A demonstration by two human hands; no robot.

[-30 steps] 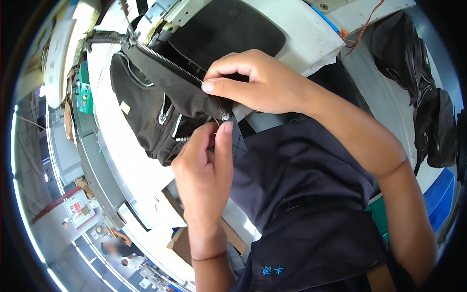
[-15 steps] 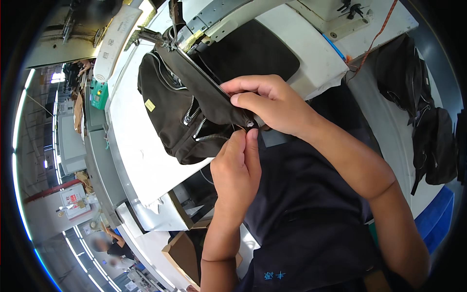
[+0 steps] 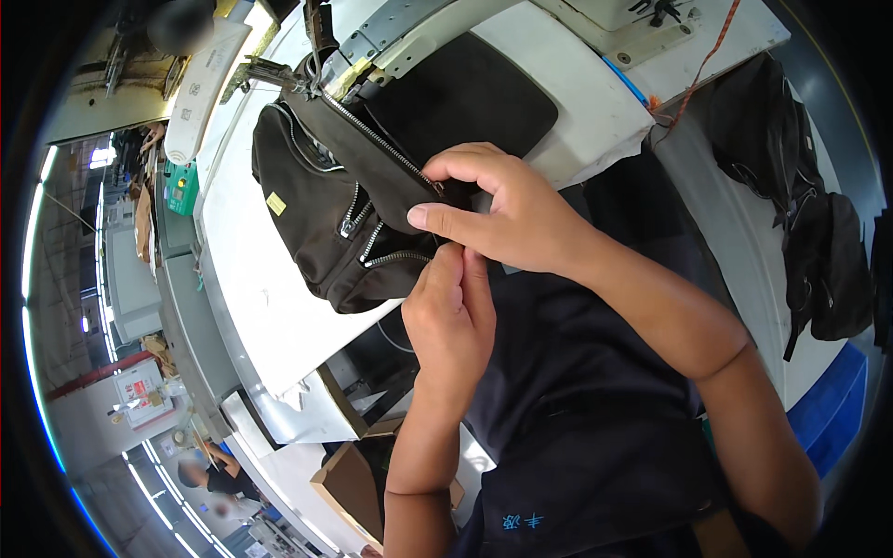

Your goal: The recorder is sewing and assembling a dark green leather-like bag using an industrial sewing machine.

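Note:
A dark brown fabric bag [image 3: 312,200] lies under the sewing machine [image 3: 395,33], with a small yellow label [image 3: 275,204] on its side. A long metal zipper [image 3: 381,135] runs along its upper panel from the machine's presser foot [image 3: 313,86] toward my hands. My left hand [image 3: 453,307] pinches the near end of this panel between thumb and forefinger; the pinched bit is hidden. Just above it, my right hand [image 3: 507,205] grips the panel's edge, thumb on the cloth and forefinger by the zipper's end. Two shorter zippers show on the bag's side.
More dark bags [image 3: 777,177] lie on the surface at right, above a blue bin [image 3: 833,409]. A dark flat panel [image 3: 465,98] rests on the white worktable [image 3: 265,321] behind the zipper. An open cardboard box [image 3: 344,488] stands below left. Other people are far off at left.
My right hand's thumb has slid left and down over the panel, toward my left hand. The metal bit at the zipper's end near my left fingertips is now covered. The whole view has shifted slightly.

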